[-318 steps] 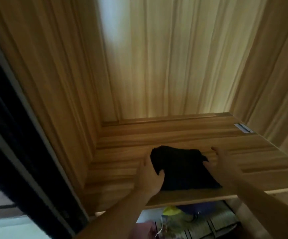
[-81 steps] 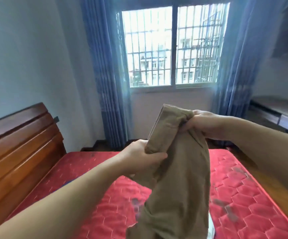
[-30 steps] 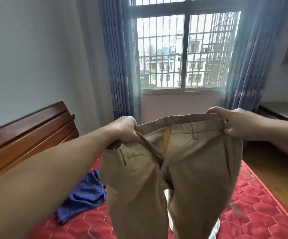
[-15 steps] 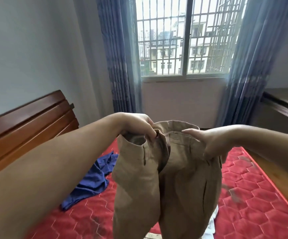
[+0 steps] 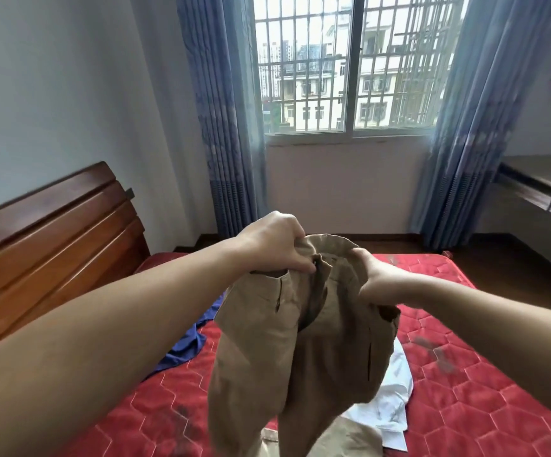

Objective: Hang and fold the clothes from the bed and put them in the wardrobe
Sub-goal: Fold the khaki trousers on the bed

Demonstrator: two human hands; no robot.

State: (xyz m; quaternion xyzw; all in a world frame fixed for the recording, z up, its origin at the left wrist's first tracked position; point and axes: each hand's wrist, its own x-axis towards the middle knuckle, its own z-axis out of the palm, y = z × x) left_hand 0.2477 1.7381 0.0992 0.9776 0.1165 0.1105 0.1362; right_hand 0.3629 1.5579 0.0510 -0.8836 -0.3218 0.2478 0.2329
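The left hand is gripping the waistband of the khaki trousers with its fingers curled over the cloth, and the right hand is clutching the other side of the waistband, thumb up and fingers tucked into the fabric. The two hands are holding the waist bunched close together, so the band is arching up between them. The trousers are hanging in the air above the bed, their legs drooping down toward its red quilted mattress and running out of the bottom of the view. A white garment is lying crumpled on the mattress just behind the trousers on the right, and a blue garment is lying on the left, partly hidden by the left forearm. The wooden headboard is standing at the left, and blue curtains are framing a barred window beyond the bed
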